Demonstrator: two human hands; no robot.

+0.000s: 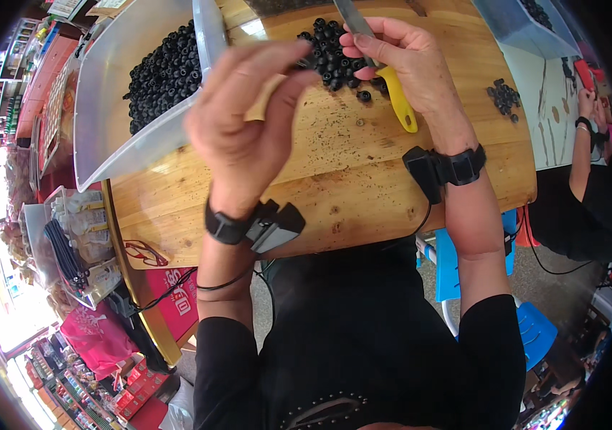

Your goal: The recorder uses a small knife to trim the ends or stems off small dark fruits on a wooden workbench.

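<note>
My left hand (245,118) is raised over the wooden table, slightly blurred, thumb and fingers pinching a small black part (306,63). That part looks like the round black plastic pieces (329,54) heaped on the table behind it. In my right hand (412,57) is a knife (398,100) with a yellow handle, its metal blade pointing up and away from me. The blade tip runs out of the top of the picture. A single black piece (364,95) lies just left of the knife handle.
A translucent plastic bin (116,154) with many black pieces stands at the left. Small dark crumbs dot the wooden table (306,201). A smaller black pile (504,99) lies at the right. Red-framed glasses (145,252) rest near the left edge. Another person's hand (589,107) works at the far right.
</note>
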